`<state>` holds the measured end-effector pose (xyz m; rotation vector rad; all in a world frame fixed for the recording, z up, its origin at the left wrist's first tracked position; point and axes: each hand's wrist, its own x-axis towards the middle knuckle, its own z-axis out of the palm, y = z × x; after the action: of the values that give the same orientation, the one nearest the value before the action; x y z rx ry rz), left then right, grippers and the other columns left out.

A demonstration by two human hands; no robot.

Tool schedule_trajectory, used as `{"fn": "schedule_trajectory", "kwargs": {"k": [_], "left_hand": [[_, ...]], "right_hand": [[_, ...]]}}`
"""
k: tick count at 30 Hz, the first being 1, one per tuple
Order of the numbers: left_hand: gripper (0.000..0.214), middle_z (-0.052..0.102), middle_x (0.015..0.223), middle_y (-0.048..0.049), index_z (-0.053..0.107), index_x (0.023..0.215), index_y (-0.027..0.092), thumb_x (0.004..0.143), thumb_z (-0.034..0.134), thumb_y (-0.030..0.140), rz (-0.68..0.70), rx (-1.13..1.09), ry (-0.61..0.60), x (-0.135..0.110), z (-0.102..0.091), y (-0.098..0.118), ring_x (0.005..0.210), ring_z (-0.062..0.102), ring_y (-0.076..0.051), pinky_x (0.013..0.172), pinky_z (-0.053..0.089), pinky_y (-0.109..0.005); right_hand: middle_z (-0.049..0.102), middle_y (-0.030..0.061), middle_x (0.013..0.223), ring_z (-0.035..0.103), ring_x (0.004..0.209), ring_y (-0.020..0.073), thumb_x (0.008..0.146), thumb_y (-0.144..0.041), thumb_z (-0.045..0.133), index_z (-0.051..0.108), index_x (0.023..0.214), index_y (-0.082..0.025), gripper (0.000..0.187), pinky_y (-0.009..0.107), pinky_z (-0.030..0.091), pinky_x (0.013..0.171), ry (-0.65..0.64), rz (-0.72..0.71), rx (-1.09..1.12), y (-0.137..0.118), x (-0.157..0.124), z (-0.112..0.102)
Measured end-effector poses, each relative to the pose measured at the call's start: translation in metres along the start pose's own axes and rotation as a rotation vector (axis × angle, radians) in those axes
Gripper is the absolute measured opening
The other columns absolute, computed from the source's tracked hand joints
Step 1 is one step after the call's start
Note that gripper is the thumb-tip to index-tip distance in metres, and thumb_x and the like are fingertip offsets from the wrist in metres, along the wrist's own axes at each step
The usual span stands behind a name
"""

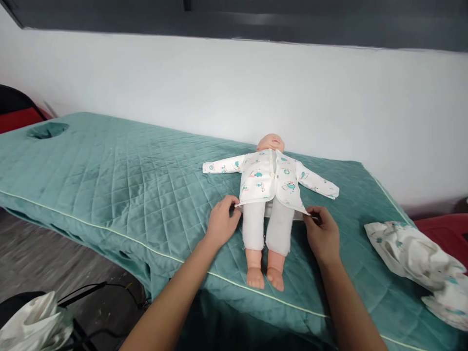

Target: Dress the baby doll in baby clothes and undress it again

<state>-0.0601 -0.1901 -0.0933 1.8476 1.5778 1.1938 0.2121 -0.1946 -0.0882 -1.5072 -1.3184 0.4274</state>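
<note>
One doll, right of centre in the frame, lying face up, feet toward the lower edge. One white printed jacket, on the doll, sleeves spread wide. Left hand, centre: thumb and fingers pinching the jacket's near hem corner. Right hand, right of centre: pinching the opposite hem corner. One green quilted bed, beneath the doll. One crumpled printed garment, lower right, on the bed.

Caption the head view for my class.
Left hand and right hand grip the jacket hem of a doll on a green bed.
</note>
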Motion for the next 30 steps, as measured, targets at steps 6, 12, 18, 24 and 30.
{"fn": "schedule_trajectory", "kwargs": {"k": [6,12,18,24,30], "left_hand": [[0.010,0.065,0.081,0.0023,0.055,0.087,0.023,0.083,0.053,0.014,-0.063,-0.095,0.039,-0.002,-0.004,0.005,0.077,0.061,-0.016,0.074,0.045,-0.028],[0.005,0.066,0.085,0.0005,0.055,0.088,0.023,0.085,0.054,0.019,-0.063,-0.180,0.009,-0.002,-0.005,0.004,0.083,0.062,-0.017,0.080,0.047,-0.029],[0.014,0.067,0.091,-0.0025,0.059,0.100,0.022,0.092,0.055,0.033,-0.082,-0.425,0.094,0.003,-0.001,-0.008,0.086,0.064,-0.017,0.086,0.052,-0.031],[0.015,0.066,0.086,-0.0012,0.059,0.097,0.021,0.095,0.053,0.035,-0.122,-0.398,0.139,0.005,0.000,-0.007,0.081,0.065,-0.015,0.082,0.052,-0.029],[0.015,0.066,0.085,-0.0010,0.059,0.094,0.020,0.096,0.051,0.033,-0.138,-0.376,0.128,0.005,-0.002,-0.004,0.079,0.066,-0.015,0.079,0.052,-0.028]], "right_hand": [[0.062,0.0007,0.079,0.057,0.073,0.0191,0.074,-0.026,0.060,0.062,0.080,-0.023,0.007,0.034,0.045,0.071,0.043,0.092,0.024,-0.005,-0.002,-0.003],[0.071,0.0033,0.117,0.064,0.115,0.0254,0.071,-0.017,0.062,0.063,0.078,-0.025,0.011,0.042,0.053,0.098,-0.128,0.011,0.292,0.000,-0.003,-0.008],[0.073,0.0077,0.127,0.066,0.121,0.0145,0.096,-0.037,0.044,0.069,0.092,-0.027,0.027,0.038,0.060,0.097,-0.325,0.137,0.577,0.014,0.035,-0.015],[0.067,0.0185,0.117,0.066,0.119,0.0272,0.092,-0.043,0.051,0.063,0.094,-0.021,0.025,0.053,0.056,0.103,-0.254,0.470,0.893,0.031,0.110,0.016],[0.071,0.0138,0.111,0.068,0.115,0.0236,0.091,-0.031,0.047,0.060,0.096,-0.024,0.016,0.049,0.053,0.106,-0.146,0.445,1.112,0.049,0.138,0.005]]}}
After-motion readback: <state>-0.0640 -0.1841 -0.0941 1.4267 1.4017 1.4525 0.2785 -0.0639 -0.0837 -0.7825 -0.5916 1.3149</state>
